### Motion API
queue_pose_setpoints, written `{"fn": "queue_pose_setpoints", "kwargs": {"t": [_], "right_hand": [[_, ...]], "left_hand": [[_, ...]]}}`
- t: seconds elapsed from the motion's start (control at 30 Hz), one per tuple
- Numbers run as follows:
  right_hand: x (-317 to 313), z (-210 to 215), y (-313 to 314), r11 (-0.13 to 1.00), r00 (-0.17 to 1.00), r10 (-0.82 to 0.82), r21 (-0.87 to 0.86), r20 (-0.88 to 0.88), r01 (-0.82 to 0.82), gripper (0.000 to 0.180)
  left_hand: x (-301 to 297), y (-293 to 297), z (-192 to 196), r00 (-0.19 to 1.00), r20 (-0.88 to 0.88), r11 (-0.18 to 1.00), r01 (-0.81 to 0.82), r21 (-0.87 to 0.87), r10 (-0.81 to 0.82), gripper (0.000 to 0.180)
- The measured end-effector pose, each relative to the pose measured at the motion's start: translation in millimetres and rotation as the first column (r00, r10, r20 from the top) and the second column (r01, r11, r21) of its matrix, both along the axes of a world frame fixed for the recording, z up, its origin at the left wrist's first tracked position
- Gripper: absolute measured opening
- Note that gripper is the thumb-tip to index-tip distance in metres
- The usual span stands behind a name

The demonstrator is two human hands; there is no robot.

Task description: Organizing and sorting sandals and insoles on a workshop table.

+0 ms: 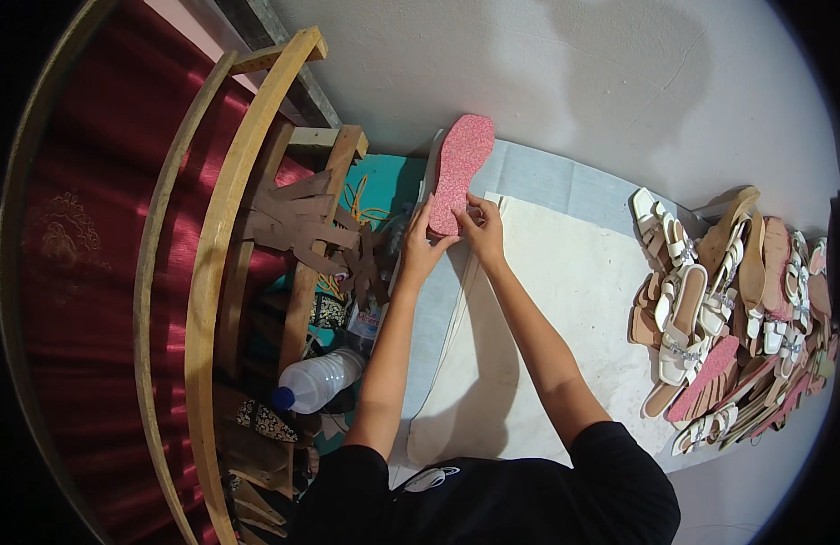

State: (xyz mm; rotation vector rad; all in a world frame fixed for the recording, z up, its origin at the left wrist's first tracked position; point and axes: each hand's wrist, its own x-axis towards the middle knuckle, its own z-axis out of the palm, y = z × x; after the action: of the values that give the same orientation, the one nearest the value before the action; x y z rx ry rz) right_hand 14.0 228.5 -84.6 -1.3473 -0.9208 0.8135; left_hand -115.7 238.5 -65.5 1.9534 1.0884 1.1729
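A pink speckled shoe sole (463, 163) is held over the far left end of the table, toe pointing away from me and heel toward me. My left hand (423, 247) grips its heel end, fingers along the left edge and thumb under the heel. On the right side of the heel, my right hand (482, 232) pinches the edge between thumb and fingers. Below my hands lies a stack of off-white sheets (565, 300). Whether the sole is one piece or several stacked together, I cannot tell.
A large pile of white sandals (685, 313) and soles covers the table's right end. To my left stands a wooden rack (215, 218) with brown strips (302, 218) on it. A plastic bottle with a blue cap (322, 380) lies beside my left forearm. The wall (565, 82) rises behind.
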Motion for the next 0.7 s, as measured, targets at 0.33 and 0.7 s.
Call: {"fn": "queue_pose_setpoints", "kwargs": {"t": [0.33, 0.7], "right_hand": [[-4.6, 6.0, -3.9, 0.999, 0.99, -0.032, 0.004, 0.139, 0.032, 0.038], [-2.7, 20.3, -7.0, 0.997, 0.967, 0.064, -0.054, 0.246, -0.052, 0.042]], "left_hand": [[-4.9, -3.1, -5.1, 1.0, -0.019, 1.0, 0.004, -0.021, -0.005, 0.076], [-7.8, -5.0, -5.8, 0.992, -0.12, 0.999, 0.031, -0.031, -0.034, 0.07]]}}
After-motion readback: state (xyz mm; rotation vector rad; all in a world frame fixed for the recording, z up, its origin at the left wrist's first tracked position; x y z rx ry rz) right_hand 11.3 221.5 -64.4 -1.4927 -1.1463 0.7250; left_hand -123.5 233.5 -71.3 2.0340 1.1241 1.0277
